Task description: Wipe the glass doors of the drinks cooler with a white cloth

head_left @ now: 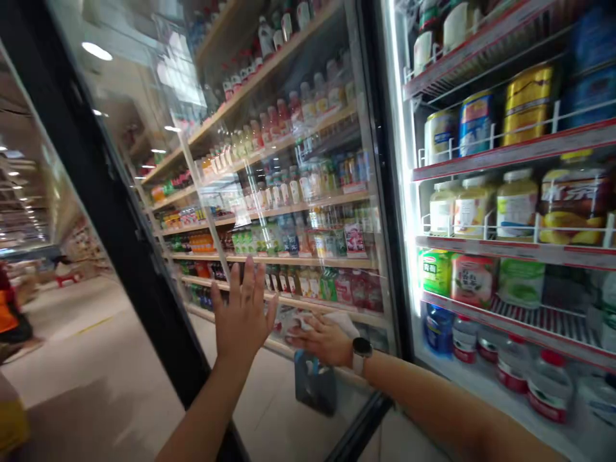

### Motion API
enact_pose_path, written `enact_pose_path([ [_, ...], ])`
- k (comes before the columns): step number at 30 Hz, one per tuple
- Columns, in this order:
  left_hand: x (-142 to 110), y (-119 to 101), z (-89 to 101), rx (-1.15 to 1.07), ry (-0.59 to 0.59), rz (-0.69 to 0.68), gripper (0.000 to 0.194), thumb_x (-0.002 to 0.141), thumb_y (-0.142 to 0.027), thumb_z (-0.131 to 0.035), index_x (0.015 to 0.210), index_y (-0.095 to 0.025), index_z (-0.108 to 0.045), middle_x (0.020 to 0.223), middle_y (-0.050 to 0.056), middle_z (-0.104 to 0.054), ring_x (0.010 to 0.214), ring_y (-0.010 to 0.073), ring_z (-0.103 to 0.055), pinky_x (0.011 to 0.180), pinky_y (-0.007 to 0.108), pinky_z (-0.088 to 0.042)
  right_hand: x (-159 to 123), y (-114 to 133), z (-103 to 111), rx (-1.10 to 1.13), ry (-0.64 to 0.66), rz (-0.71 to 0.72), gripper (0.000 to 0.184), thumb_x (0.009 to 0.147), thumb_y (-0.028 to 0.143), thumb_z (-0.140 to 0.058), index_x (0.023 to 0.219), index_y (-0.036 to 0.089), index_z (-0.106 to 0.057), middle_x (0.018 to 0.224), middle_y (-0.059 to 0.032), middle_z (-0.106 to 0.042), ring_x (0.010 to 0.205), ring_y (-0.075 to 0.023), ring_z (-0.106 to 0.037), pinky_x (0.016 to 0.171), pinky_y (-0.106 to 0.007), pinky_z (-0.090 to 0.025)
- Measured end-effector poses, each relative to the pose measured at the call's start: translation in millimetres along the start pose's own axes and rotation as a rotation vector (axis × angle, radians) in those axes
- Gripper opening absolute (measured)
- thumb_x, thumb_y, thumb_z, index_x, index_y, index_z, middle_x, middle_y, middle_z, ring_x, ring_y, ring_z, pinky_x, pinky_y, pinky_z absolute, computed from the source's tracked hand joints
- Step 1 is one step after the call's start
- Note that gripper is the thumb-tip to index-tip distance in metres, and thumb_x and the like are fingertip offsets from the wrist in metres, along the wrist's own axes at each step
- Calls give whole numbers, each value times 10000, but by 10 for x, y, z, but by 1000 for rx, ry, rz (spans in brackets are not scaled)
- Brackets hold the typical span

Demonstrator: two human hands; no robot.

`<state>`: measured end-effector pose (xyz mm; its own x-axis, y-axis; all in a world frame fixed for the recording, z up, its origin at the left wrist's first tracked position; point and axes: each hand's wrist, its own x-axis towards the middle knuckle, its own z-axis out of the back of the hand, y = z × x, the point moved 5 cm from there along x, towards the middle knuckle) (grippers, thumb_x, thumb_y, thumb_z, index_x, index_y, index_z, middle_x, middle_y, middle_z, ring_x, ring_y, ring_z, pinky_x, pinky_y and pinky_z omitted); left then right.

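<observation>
My left hand is spread with its palm toward the glass door, fingers apart and pointing up; it looks to be touching the pane. To its right, my right hand presses a white cloth or tissue against the glass. The cloth sticks out above the knuckles, and its rest is hidden under the hand. A watch with a dark face sits on my right wrist. The door has a thick black frame and stands open beside a lit cooler.
The cooler's shelves on the right hold cans, jars, pouches and red-capped bottles. Beyond the glass are wooden shelves of drinks and a dark box-like container low down. At far left, a person in orange is near the pale floor.
</observation>
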<state>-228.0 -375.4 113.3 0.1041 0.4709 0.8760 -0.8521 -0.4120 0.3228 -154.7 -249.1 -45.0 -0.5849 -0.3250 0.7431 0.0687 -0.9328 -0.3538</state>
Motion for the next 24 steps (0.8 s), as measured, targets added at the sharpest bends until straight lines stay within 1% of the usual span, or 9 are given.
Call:
enact_pose_path([
  [3, -21, 86, -115, 29, 39, 0, 786, 937, -445, -488, 1561, -208, -72, 1607, 129, -216, 1507, 310, -148, 1208, 616, -55, 447, -281, 251, -24, -3, 4, 558, 945, 186, -455, 1482, 329, -400, 1486, 32, -503, 1431, -201, -364, 1211, -432, -262],
  [6, -14, 164, -201, 53, 77, -1, 741, 948, -452, -454, 1558, -198, -120, 1606, 128, -215, 1509, 301, -142, 1212, 599, -50, 1082, -706, 651, -82, -113, -190, 550, 970, 189, -392, 1515, 252, -350, 1578, -29, -366, 1489, -254, -237, 1217, -530, -198],
  [8, -7, 208, -267, 69, 102, -6, 714, 955, -460, -431, 1556, -191, -155, 1606, 132, -218, 1509, 298, -142, 1211, 596, -45, 1442, -886, 854, -100, -211, -267, 540, 987, 222, -354, 1526, 207, -325, 1603, -49, -312, 1506, -273, -174, 1219, -562, -162],
  [11, -8, 269, -380, 89, 131, -16, 713, 957, -469, -409, 1554, -163, -166, 1605, 145, -223, 1512, 298, -130, 1207, 601, -53, 1681, -915, 870, -125, -296, -280, 551, 997, 282, -349, 1534, 168, -300, 1611, -66, -287, 1510, -284, -146, 1221, -567, -156],
  [14, -21, 319, -478, 104, 146, -37, 742, 953, -485, -396, 1550, -111, -162, 1602, 175, -217, 1512, 313, -120, 1202, 607, -72, 1509, -706, 533, -148, -245, -198, 547, 986, 276, -384, 1521, 175, -334, 1589, -81, -338, 1498, -286, -191, 1213, -561, -200],
  [17, -26, 357, -542, 121, 159, -53, 768, 952, -503, -383, 1552, -97, -131, 1603, 189, -208, 1513, 320, -112, 1198, 604, -105, 1069, -390, 50, -161, -124, -60, 503, 961, 212, -431, 1462, 181, -448, 1500, -108, -476, 1443, -281, -328, 1183, -530, -293],
  [20, -19, 383, -575, 129, 172, -46, 774, 955, -511, -378, 1559, -119, -95, 1609, 179, -205, 1515, 318, -103, 1196, 599, -125, 611, -116, -359, -156, 29, 91, 521, 922, 131, -462, 1434, 223, -489, 1399, -81, -584, 1371, -250, -444, 1129, -467, -391],
  [22, -12, 391, -585, 127, 171, -44, 769, 957, -516, -375, 1561, -133, -95, 1613, 171, -204, 1515, 317, -102, 1194, 597, -125, 412, -25, -502, -137, 104, 183, 560, 909, 108, -475, 1452, 245, -460, 1406, -61, -582, 1363, -225, -459, 1105, -429, -421],
  [24, -9, 398, -593, 123, 164, -44, 761, 959, -516, -373, 1562, -140, -100, 1615, 164, -204, 1515, 320, -105, 1194, 595, -117, 359, -29, -510, -126, 134, 275, 562, 920, 117, -483, 1461, 261, -442, 1427, -46, -566, 1365, -205, -458, 1106, -406, -418],
])
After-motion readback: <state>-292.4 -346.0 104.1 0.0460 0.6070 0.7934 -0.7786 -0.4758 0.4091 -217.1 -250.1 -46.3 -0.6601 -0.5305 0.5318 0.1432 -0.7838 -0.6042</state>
